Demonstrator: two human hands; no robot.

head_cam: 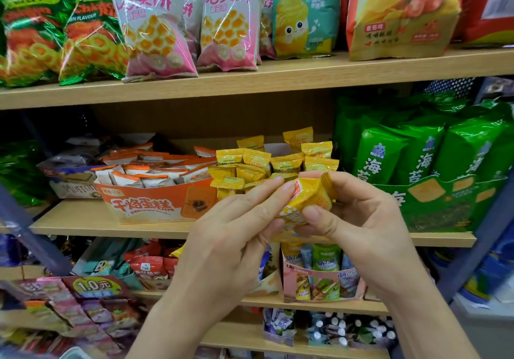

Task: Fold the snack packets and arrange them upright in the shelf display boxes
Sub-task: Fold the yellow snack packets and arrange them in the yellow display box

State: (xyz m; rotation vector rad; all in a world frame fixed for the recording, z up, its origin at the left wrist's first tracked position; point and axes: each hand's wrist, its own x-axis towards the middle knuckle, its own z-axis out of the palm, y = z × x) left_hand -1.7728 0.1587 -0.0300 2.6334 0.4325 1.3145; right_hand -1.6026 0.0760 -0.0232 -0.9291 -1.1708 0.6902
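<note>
Your left hand: it reaches in from the lower left; its long fingers lie nearly straight along the left end of the yellow packet and pinch it there; you cannot see its thumb clearly.
Your right hand: its thumb presses the packet's front; its fingers curl over the top edge.
Yellow packet: you hold it crumpled between both hands, in the air in front of the middle shelf.
Yellow row: just behind your fingers, matching packets stand upright and close together; your hands hide the box that holds them.
Orange display box: it sits to the left on the same shelf; white-and-orange packets lie tilted inside.
Green packs: they stand to the right of the yellow row.
Top shelf: pink bags stand in the middle; a teal bag stands beside them.
</note>
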